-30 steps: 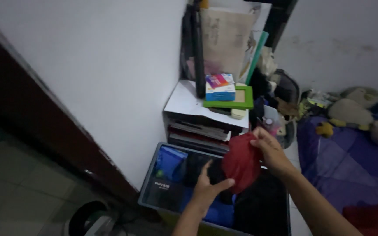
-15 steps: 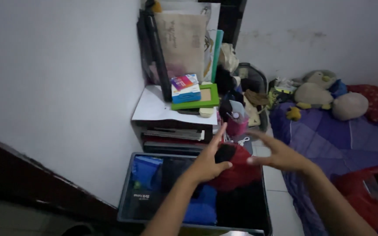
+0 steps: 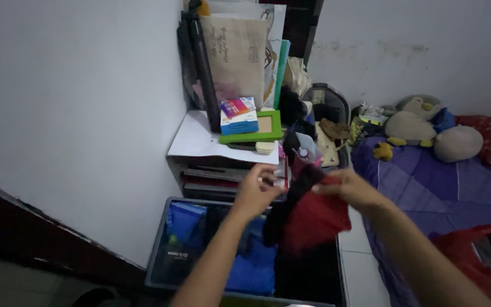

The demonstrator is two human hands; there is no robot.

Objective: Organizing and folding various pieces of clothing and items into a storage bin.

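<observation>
Presently, findings as observed from the head view:

Bin: a grey plastic storage bin [image 3: 157, 262] stands on the floor against the white wall, lid off.
Bin contents: blue fabric [image 3: 254, 267] in the middle, a blue bag-like item [image 3: 186, 220] at the left end, dark clothing [image 3: 308, 276] at the right; finer detail is lost in the dim light.
Shelf unit: a white shelf unit [image 3: 200, 142] stands just behind the bin, with flat stacked items in its lower slots.
Shelf top: a green picture frame [image 3: 254, 133] lies on it, a small colourful box [image 3: 238, 115] rests on the frame's left part, and a pale small object [image 3: 265, 147] sits at the frame's front edge.
Held item: a red cloth [image 3: 316, 219] with a black piece [image 3: 291, 199] along its left side hangs above the bin's right half, clear of the contents below.
Left hand [image 3: 255, 193]: raised at the black piece's upper end, fingers curled; whether it grips the piece cannot be told.
Right hand [image 3: 350, 187]: pinched closed on the red cloth's top edge.
Hands relative to cloth: both at its upper edge, near one another, the cloth drooping beneath them.
Bed: a purple bedsheet [image 3: 427, 182] to the right carries plush toys [image 3: 427, 128].
</observation>
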